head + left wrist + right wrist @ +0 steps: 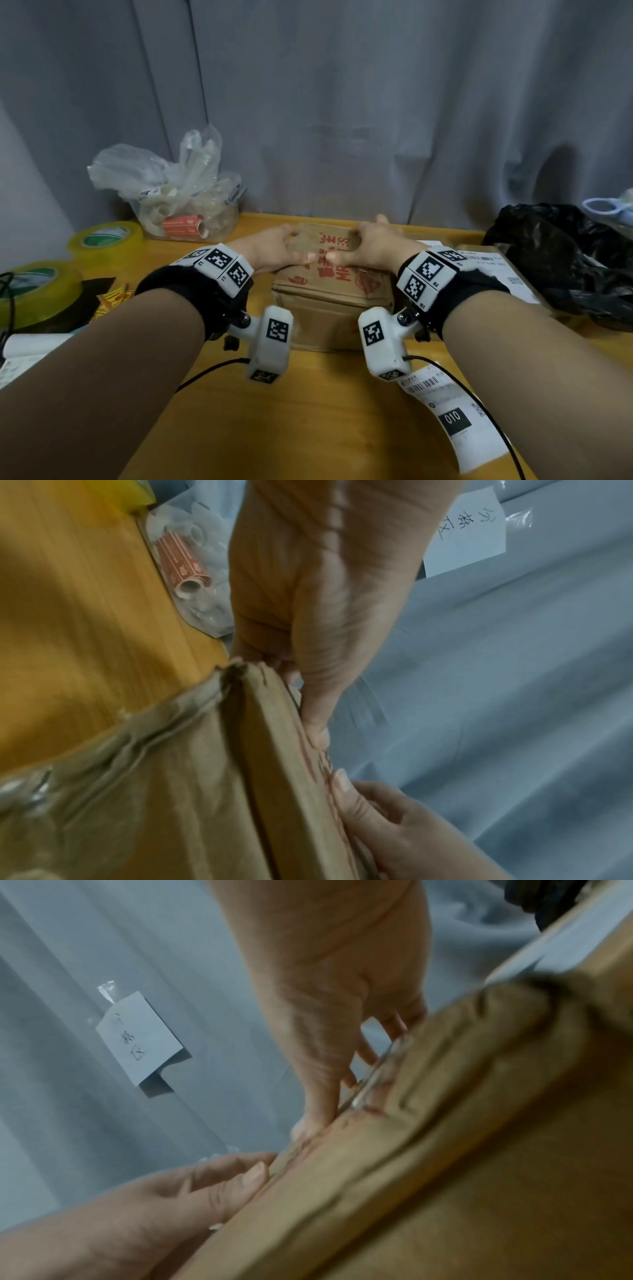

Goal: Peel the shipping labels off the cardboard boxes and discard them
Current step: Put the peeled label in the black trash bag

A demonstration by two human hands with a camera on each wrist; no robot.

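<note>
A brown cardboard box [329, 305] with red print stands mid-table, its seams covered in clear tape. My left hand [284, 248] grips its top left, thumb on the top face and fingers over the far edge. My right hand [368, 246] grips the top right the same way, and the two thumbs nearly touch. In the left wrist view my left hand [318, 620] clamps the box [171, 791] at its top edge. In the right wrist view my right hand [329, 1010] does the same on the box [445, 1150]. No label shows on the faces in view.
A loose white shipping label [452, 421] lies at the front right. Another box with a label [496, 270] sits right, beside a black plastic bag [565, 263]. A clear bag of scraps [178, 195] stands back left, with yellow tape rolls [37, 294] at the left edge.
</note>
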